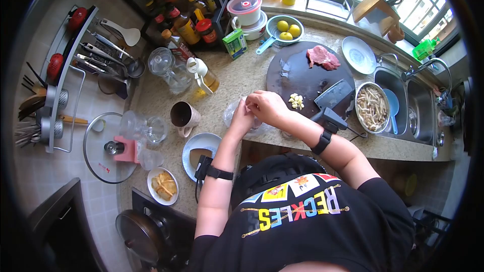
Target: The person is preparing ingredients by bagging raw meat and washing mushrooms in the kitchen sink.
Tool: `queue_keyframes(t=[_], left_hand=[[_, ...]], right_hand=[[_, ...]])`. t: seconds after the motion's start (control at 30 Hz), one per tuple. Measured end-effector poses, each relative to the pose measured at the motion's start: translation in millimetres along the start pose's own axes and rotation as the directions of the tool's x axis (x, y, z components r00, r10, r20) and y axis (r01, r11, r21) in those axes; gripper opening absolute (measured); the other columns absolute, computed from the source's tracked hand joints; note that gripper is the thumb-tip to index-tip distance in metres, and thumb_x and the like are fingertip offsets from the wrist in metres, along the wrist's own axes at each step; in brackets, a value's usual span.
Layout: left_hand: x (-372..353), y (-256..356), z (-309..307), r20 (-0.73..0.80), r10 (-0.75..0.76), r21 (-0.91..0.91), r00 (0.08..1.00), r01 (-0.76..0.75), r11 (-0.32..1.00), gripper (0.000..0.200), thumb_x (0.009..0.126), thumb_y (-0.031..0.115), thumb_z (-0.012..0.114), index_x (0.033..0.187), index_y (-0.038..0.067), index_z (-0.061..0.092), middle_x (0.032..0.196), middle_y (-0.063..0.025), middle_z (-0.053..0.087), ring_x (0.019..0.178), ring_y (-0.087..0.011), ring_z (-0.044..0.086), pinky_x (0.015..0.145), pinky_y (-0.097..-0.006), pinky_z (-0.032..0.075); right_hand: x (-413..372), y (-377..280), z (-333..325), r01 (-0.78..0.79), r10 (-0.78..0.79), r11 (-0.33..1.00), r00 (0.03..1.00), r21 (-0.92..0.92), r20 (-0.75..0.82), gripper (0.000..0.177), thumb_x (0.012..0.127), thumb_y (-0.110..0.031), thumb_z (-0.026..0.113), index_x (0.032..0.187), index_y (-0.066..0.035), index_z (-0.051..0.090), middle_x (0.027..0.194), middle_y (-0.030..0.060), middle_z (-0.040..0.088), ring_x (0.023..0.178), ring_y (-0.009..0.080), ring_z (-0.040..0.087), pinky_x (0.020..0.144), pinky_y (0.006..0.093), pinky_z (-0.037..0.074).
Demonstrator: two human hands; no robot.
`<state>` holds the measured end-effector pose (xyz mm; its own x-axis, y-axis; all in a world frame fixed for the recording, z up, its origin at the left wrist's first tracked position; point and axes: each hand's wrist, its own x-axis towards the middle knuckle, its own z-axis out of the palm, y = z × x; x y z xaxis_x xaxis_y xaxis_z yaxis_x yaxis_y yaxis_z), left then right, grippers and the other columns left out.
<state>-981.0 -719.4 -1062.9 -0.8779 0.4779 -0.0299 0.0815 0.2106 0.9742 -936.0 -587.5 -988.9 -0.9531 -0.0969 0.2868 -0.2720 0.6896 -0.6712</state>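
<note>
Over the counter's front edge, my left hand [242, 120] and my right hand [268, 107] meet with fingertips pinched together. Whatever they hold is too small and covered to make out. Beneath them is a clear plastic container or bag [230, 113], partly hidden by the hands. Just right of my right hand, pale garlic cloves [296, 102] lie in a small pile on the round dark cutting board [287, 75]. A cleaver [335, 93] rests on the same board, and a slab of raw meat [323, 58] lies toward its back.
A bowl of sliced mushrooms [372, 107] stands by the sink [422, 116]. Left of my hands are a mug [184, 115], an oil bottle [203, 76], a blue-rimmed plate [208, 141] and a food bowl [163, 186]. A colander [272, 29] holds several yellow fruits.
</note>
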Motion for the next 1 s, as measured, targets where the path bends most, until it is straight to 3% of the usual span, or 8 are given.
queue_keyframes(t=[0.13, 0.27, 0.47, 0.53, 0.67, 0.73, 0.83, 1.0], left_hand=[[-8, 27, -11, 0.163, 0.085, 0.237, 0.983, -0.123, 0.964, 0.026, 0.083, 0.018, 0.052, 0.099, -0.003, 0.055, 0.089, -0.0201, 0.062, 0.085, -0.0245, 0.061, 0.073, -0.0348, 0.047], [-8, 21, -15, 0.068, -0.134, 0.324, 0.989, 0.105, 0.94, 0.029, 0.082, 0.023, 0.053, 0.086, -0.004, 0.061, 0.078, -0.0196, 0.063, 0.079, -0.0264, 0.064, 0.069, -0.0358, 0.047], [-4, -14, -22, 0.105, -0.181, 0.383, 0.978, 0.128, 0.915, 0.038, 0.086, 0.039, 0.044, 0.09, 0.008, 0.066, 0.071, -0.0117, 0.064, 0.07, -0.0233, 0.063, 0.068, -0.0402, 0.045], [-10, -24, -23, 0.149, -0.132, 0.188, 0.98, 0.103, 0.977, 0.028, 0.091, 0.024, 0.044, 0.095, 0.003, 0.063, 0.076, -0.0023, 0.06, 0.066, -0.0101, 0.054, 0.062, -0.0265, 0.044], [-18, -22, -31, 0.123, -0.122, 0.184, 0.985, 0.098, 0.978, 0.03, 0.092, 0.021, 0.042, 0.106, 0.003, 0.061, 0.083, -0.0019, 0.06, 0.072, -0.011, 0.054, 0.07, -0.0262, 0.045], [-17, -13, -32, 0.217, -0.059, -0.23, 0.974, 0.11, 0.967, 0.033, 0.092, 0.028, 0.042, 0.11, 0.007, 0.059, 0.083, -0.0049, 0.064, 0.081, -0.0136, 0.06, 0.075, -0.0281, 0.044], [-26, -3, -41, 0.207, -0.102, -0.374, 0.973, 0.175, 0.911, 0.029, 0.094, 0.02, 0.041, 0.11, 0.002, 0.058, 0.09, -0.0054, 0.063, 0.084, -0.0121, 0.058, 0.076, -0.0258, 0.044], [-23, 8, -45, 0.218, -0.081, -0.338, 0.973, 0.153, 0.929, 0.027, 0.093, 0.018, 0.044, 0.106, 0.002, 0.06, 0.092, -0.0053, 0.063, 0.086, -0.0111, 0.057, 0.077, -0.0244, 0.045]], right_hand=[[2, -5, 3, 0.073, -0.077, 0.989, 0.997, 0.131, 0.029, 0.016, 0.071, -0.007, 0.056, 0.087, -0.007, 0.06, 0.083, 0.0123, 0.059, 0.08, 0.0313, 0.059, 0.069, 0.0392, 0.048], [-3, -5, 1, 0.05, -0.034, 0.974, 0.997, 0.219, -0.074, 0.036, 0.07, 0.001, 0.056, 0.104, -0.009, 0.06, 0.106, 0.0163, 0.053, 0.092, 0.0343, 0.056, 0.075, 0.0402, 0.048], [-4, 25, 13, -0.045, 0.046, 0.967, 0.999, 0.252, 0.004, 0.018, 0.068, -0.001, 0.06, 0.086, -0.004, 0.064, 0.081, 0.0168, 0.061, 0.077, 0.0331, 0.06, 0.069, 0.0373, 0.049], [-7, 25, 18, -0.132, 0.148, 0.966, 0.987, 0.222, -0.058, 0.011, 0.068, -0.003, 0.063, 0.079, -0.001, 0.063, 0.072, 0.0179, 0.06, 0.069, 0.0323, 0.061, 0.062, 0.0357, 0.048], [-14, 30, 25, -0.231, 0.261, 0.939, 0.961, 0.255, -0.089, 0.007, 0.071, -0.002, 0.062, 0.078, -0.001, 0.061, 0.072, 0.0162, 0.061, 0.066, 0.0282, 0.061, 0.06, 0.0339, 0.047], [-19, 32, 25, -0.203, 0.241, 0.949, 0.96, 0.241, -0.142, 0.008, 0.072, -0.002, 0.061, 0.079, -0.001, 0.06, 0.072, 0.0157, 0.06, 0.063, 0.0261, 0.059, 0.058, 0.0326, 0.046], [-27, 29, 23, -0.259, 0.294, 0.944, 0.941, 0.203, -0.168, 0.006, 0.072, -0.002, 0.061, 0.077, 0.0, 0.057, 0.073, 0.0154, 0.059, 0.064, 0.0266, 0.058, 0.058, 0.0331, 0.045], [-38, 30, 17, -0.202, 0.213, 0.971, 0.973, 0.129, -0.085, 0.005, 0.071, -0.001, 0.058, 0.073, -0.002, 0.054, 0.071, 0.0148, 0.057, 0.066, 0.03, 0.057, 0.059, 0.036, 0.044]])
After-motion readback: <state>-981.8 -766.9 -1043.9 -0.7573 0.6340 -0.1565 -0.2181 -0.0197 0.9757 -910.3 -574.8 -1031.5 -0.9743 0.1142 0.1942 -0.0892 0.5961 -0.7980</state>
